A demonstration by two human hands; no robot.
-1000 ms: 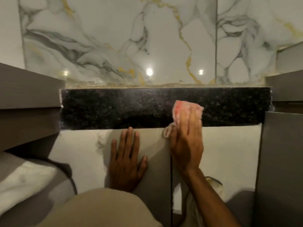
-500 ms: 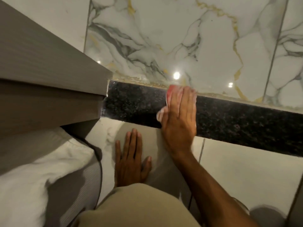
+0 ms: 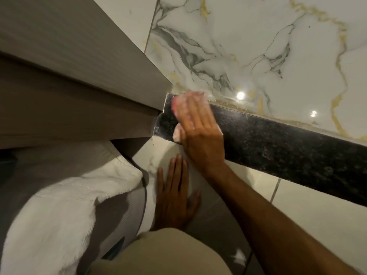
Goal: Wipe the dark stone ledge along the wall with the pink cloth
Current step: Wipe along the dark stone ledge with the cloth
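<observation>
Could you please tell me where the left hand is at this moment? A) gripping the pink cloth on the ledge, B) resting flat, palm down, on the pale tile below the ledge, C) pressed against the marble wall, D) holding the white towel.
B: the left hand lies flat with fingers spread on the pale tile below the dark stone ledge, while the right hand presses the pink cloth.

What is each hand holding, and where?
Right hand presses flat on the pink cloth, covering its middle. Left hand holds nothing.

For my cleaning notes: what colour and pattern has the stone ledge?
The stone ledge is black with fine pale speckles, seen best in the head view.
</observation>
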